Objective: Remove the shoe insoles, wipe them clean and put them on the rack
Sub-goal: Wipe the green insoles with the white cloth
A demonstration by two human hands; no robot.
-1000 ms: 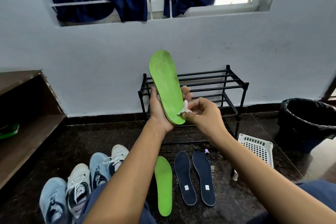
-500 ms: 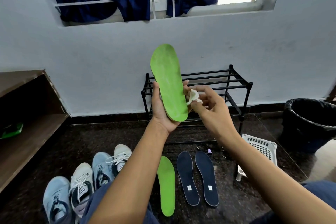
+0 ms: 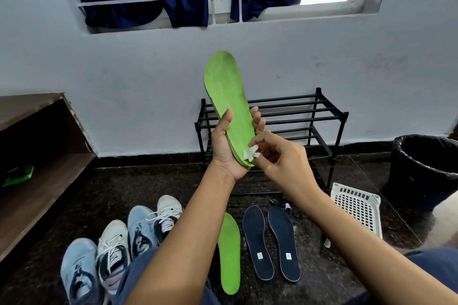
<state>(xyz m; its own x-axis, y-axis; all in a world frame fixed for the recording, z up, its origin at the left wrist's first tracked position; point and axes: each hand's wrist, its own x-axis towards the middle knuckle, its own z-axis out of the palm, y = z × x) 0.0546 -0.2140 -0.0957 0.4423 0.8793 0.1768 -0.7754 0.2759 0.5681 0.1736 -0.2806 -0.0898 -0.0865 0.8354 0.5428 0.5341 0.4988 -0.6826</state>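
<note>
One green insole [image 3: 226, 96] is held toe-up before the black rack [image 3: 297, 116], its heel gripped by the left hand [image 3: 226, 151]; the right hand [image 3: 282, 158] pinches a white wipe [image 3: 250, 155] against that heel. A second green insole [image 3: 229, 252] lies on the floor [image 3: 148, 186] below.

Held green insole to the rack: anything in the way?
Nothing visible. The left hand holds the green insole upright, directly in front of the rack, which stands at the wall. The right hand pinches a white wipe against its heel. The other insoles lie on the floor, nearer the person.
</note>
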